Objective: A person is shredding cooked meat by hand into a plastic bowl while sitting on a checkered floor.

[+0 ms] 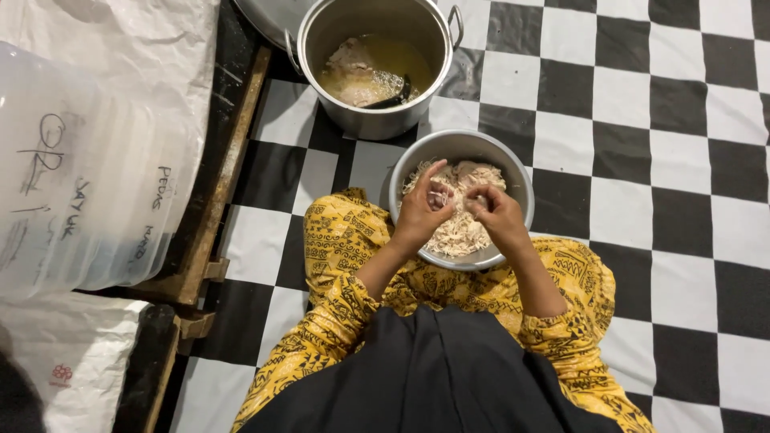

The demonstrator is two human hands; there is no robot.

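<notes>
1. A round silver metal bowl [513, 180] is seen on the black-and-white chequered floor [642, 120], just in front of the knees of a seated person; this bowl is taken as the landmark.
2. The bowl is filled with a heap of pale shredded cooked meat [457, 232].
3. The left hand [423, 210] is held over the near left part of the bowl; its fingers are closed in a pinch on a small pale piece of meat [439, 195].
4. The right hand [496, 210] is held over the near right part of the bowl; its fingertips are pinched on the same piece, close to those of the left hand.
5. Beyond the bowl, almost touching its far rim, a tall silver stock pot with two side handles [373, 120] is set; yellowish broth and a dark ladle [393, 98] are seen inside it.
6. To the left of the bowl, well apart, a stack of translucent plastic containers [80, 176] is seen beside a white sack [136, 40].
7. Nearer than the bowl, yellow patterned sleeves [341, 240] and a black lap cloth [433, 377] are seen.
</notes>
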